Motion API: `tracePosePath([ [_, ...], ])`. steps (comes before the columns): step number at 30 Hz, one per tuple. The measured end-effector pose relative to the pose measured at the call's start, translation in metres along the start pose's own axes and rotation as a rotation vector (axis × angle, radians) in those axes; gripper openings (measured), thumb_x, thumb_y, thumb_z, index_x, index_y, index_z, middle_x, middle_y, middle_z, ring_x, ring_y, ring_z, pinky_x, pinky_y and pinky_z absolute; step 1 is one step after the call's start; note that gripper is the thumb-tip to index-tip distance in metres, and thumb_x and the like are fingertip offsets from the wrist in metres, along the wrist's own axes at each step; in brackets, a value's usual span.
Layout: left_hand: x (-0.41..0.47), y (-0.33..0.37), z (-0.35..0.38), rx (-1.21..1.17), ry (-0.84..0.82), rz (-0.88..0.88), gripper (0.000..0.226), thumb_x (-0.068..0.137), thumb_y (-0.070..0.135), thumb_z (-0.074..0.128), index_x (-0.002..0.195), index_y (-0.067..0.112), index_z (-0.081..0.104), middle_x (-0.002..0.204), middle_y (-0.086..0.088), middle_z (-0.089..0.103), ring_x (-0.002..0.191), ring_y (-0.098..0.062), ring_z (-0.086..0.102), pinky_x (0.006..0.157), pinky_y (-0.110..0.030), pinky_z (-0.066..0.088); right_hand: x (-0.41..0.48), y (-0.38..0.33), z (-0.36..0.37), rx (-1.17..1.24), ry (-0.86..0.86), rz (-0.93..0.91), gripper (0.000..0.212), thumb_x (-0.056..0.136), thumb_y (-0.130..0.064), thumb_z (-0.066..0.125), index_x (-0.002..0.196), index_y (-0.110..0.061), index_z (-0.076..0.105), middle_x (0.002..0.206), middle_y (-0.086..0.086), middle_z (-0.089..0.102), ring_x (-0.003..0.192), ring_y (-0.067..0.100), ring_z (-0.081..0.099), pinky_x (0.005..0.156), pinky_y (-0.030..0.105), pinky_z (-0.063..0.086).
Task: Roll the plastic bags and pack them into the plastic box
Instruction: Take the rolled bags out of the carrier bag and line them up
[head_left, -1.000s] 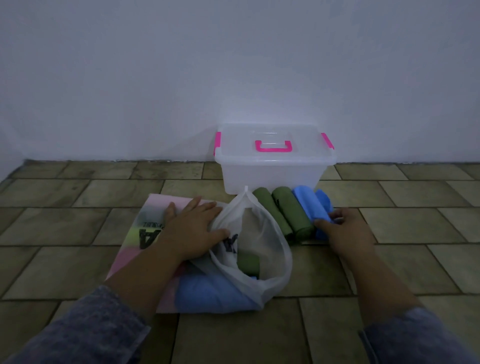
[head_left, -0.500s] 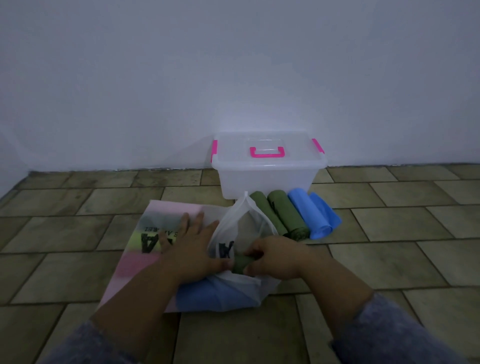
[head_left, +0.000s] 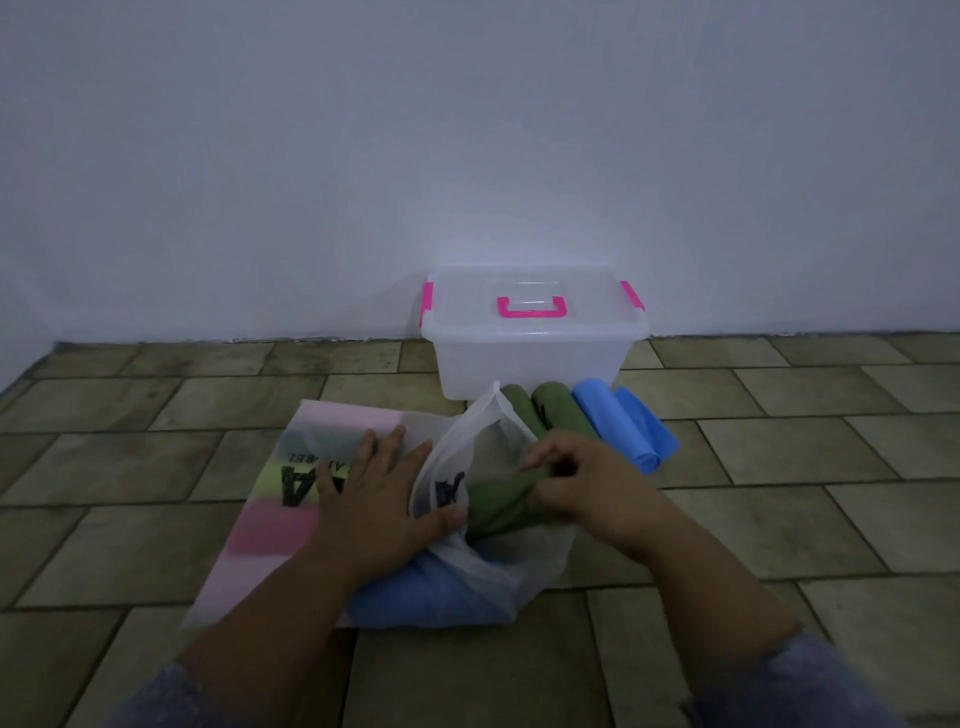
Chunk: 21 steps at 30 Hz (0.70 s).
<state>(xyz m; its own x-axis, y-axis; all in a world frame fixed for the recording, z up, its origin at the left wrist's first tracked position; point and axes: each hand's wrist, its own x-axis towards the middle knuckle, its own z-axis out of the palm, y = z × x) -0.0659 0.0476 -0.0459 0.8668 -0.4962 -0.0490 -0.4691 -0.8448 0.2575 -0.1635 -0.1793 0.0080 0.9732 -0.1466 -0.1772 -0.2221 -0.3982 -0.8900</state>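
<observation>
A clear plastic box (head_left: 530, 358) with pink latches and a shut lid stands against the wall. In front of it lie two rolled green bags (head_left: 558, 410) and two rolled blue bags (head_left: 618, 426). A white translucent bag (head_left: 457, 452) stands open on the floor. My right hand (head_left: 576, 483) grips a green bag (head_left: 498, 501) at the white bag's mouth. My left hand (head_left: 379, 488) presses flat on the white bag's left side, over a pink printed bag (head_left: 291, 499). A blue bag (head_left: 415, 597) lies under the white one.
The floor is brown tile (head_left: 779, 519). A plain white wall (head_left: 467, 156) rises right behind the box.
My right hand left the rolled blue bags, came left into the white bag and took hold of the green bag, which now sticks further out. My left hand stayed pressed down.
</observation>
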Motion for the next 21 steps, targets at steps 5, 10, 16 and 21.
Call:
tracePosePath([
  [5,0.002,0.001,0.005,0.044,0.004,-0.004,0.101,0.059,0.094,0.008,0.147,0.046,0.005,0.159,0.01,-0.013,0.144,-0.017,-0.018,0.108,-0.063,-0.011,0.001,0.018,-0.052,0.512,0.371,0.033,0.02,0.079,-0.003,0.058,0.074,-0.021,0.064,0.095,0.014,0.059,0.079,0.027,0.061,0.055,0.032,0.053],
  [10,0.003,0.002,0.004,0.069,0.0,-0.01,0.096,0.063,0.091,0.012,0.147,0.045,0.006,0.159,0.009,-0.013,0.144,-0.019,-0.019,0.108,-0.063,-0.012,0.011,0.034,-0.035,0.521,0.587,-0.047,0.027,0.08,-0.002,0.056,0.074,-0.027,0.065,0.077,0.002,0.065,0.072,0.02,0.062,0.061,0.035,0.053],
  [16,0.0,0.002,0.004,0.021,0.01,-0.007,0.093,0.067,0.087,0.021,0.148,0.044,0.01,0.16,0.009,-0.009,0.144,-0.017,-0.018,0.107,-0.061,-0.015,0.011,0.038,-0.05,0.884,0.816,-0.042,0.023,0.071,-0.006,0.05,0.059,-0.024,0.058,0.064,-0.004,0.059,0.068,0.02,0.055,0.052,0.03,0.048],
  [21,0.002,0.002,0.005,0.054,0.015,-0.006,0.089,0.071,0.086,0.024,0.148,0.044,0.008,0.16,0.009,-0.01,0.144,-0.018,-0.018,0.107,-0.062,-0.013,0.018,0.041,-0.032,0.162,0.742,0.032,0.02,0.074,-0.024,0.073,0.088,-0.028,0.058,0.084,-0.002,0.059,0.073,0.017,0.059,0.059,0.027,0.045],
])
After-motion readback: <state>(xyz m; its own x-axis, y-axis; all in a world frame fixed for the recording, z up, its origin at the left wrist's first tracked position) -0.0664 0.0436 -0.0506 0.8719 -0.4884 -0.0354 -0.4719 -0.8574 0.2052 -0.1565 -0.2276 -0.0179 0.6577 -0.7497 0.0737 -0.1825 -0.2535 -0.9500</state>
